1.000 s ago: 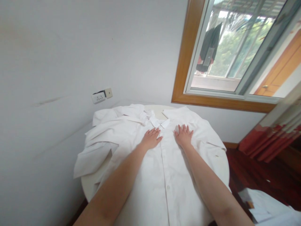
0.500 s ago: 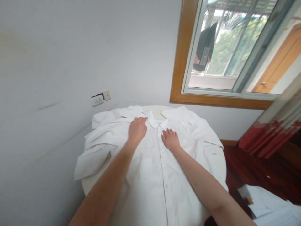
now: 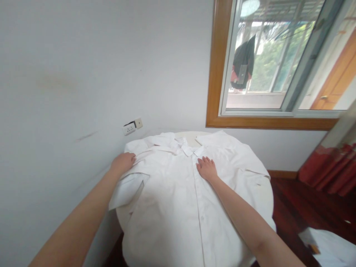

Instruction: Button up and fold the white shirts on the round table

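A white button-up shirt (image 3: 178,185) lies spread front side up over a round white table (image 3: 264,196), its collar at the far side. At the shirt's left edge, my left hand (image 3: 123,163) has its fingers bent together on the folded sleeve cloth; the thumb is hardly visible. My right hand (image 3: 207,168) rests flat just below the collar, right of the button strip, fingers a little apart. Creased folds run through the left sleeve (image 3: 126,191), which hangs toward the table's edge.
A white wall with a socket (image 3: 129,128) stands behind and left of the table. To the right are a wood-framed window (image 3: 264,122) and a red and beige curtain (image 3: 325,167). White papers or cloth (image 3: 330,244) lie low at the right, above the dark red floor (image 3: 289,207).
My left hand has moved from beside the collar out to the left sleeve. My right hand keeps its place on the shirt. The view has shifted slightly.
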Motion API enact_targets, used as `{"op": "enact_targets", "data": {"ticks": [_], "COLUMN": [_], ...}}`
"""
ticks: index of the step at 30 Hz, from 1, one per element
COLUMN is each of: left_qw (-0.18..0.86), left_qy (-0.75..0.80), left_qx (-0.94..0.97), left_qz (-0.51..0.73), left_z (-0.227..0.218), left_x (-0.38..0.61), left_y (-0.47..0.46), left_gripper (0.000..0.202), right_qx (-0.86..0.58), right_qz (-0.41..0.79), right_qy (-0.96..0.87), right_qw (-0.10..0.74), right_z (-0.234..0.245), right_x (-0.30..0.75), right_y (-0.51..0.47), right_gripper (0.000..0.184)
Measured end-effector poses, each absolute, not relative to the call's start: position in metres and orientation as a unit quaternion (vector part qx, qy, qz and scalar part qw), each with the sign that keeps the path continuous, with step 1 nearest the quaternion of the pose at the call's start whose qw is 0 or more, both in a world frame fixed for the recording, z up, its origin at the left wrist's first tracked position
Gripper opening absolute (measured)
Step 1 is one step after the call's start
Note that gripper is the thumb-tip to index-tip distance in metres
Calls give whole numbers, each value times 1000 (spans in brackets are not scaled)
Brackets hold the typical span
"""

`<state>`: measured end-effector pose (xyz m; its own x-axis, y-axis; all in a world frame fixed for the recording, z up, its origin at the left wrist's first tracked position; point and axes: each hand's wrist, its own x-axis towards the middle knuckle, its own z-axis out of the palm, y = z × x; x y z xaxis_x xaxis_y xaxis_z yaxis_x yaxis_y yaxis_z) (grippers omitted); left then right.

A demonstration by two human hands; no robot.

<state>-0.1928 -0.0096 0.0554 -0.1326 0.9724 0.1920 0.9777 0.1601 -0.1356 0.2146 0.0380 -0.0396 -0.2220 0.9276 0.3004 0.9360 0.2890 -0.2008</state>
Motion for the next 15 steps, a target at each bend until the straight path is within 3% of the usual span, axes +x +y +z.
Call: {"op": "enact_targets", "data": {"ticks": [8,15], "left_qw": [180,194], "left_qy": [-745,-699], "left_qx": [-639,-674], "left_qz": [-62,-141], "left_z": [54,120], "left_x": [-227,-187], "left_y": [-9,-23], "left_gripper": [35,48], "right_qx": [-595,-599], "right_qz": [-18,-15], "right_qy": [-779,-777], "right_qw": [197,193], "right_z": [-40,-39], "right_x": [214,214], "right_y": [38,38], "right_gripper": [44,44]}}
